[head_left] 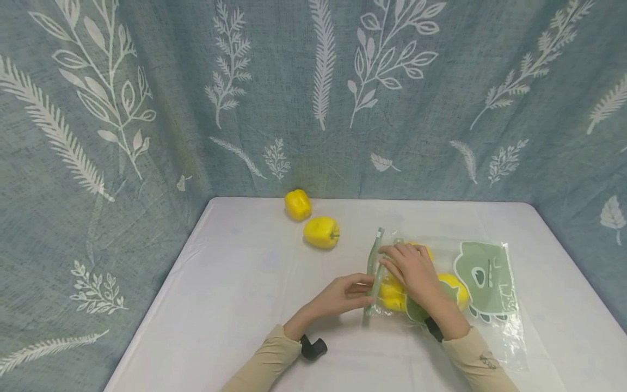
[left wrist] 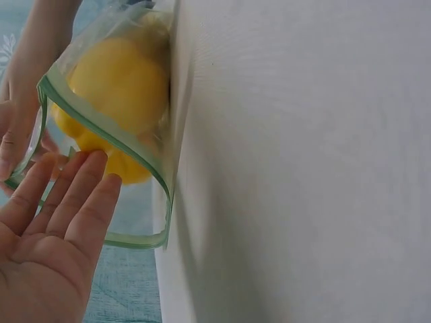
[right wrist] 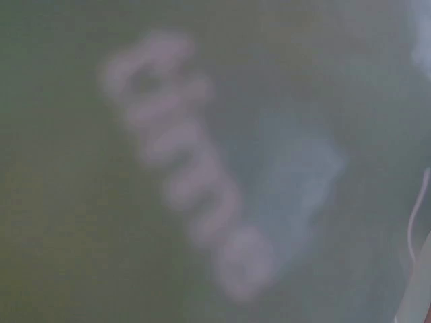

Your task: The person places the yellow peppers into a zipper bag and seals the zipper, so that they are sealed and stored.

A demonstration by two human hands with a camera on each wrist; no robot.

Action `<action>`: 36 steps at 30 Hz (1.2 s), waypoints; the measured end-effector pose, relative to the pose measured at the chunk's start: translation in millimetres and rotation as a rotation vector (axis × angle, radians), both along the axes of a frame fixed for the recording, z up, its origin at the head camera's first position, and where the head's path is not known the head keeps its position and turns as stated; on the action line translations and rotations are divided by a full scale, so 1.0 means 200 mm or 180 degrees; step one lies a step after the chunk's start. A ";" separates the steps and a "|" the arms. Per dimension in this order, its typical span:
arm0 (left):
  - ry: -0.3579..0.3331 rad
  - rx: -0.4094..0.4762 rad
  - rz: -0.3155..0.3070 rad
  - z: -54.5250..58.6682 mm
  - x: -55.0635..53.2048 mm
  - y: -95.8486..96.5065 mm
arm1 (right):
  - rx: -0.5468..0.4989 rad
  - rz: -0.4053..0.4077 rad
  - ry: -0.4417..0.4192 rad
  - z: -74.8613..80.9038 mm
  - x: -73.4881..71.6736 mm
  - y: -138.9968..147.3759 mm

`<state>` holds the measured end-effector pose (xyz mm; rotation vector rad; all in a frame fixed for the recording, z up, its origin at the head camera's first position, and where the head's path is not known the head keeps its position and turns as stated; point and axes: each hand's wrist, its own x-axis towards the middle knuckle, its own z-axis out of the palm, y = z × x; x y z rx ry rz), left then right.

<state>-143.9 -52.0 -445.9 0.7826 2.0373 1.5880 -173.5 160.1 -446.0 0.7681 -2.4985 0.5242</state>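
Plastic bag lies on the table, peppers inside; I judge filling in hand, left hand straight-fingered at the rim, right hand's grip unclear, next calling for that rim held wide.

Peppers yellow; bag clear, green-printed (lettering blurred, probably white); curtain blue-grey, white-leafed.

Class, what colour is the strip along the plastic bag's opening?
The strip is green, seen best in the left wrist view.
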 end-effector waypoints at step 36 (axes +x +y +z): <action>0.0636 -0.0443 0.0793 -0.09 -0.20 -0.23 | 0.0198 -0.0304 -0.0043 0.00 0.04 -0.01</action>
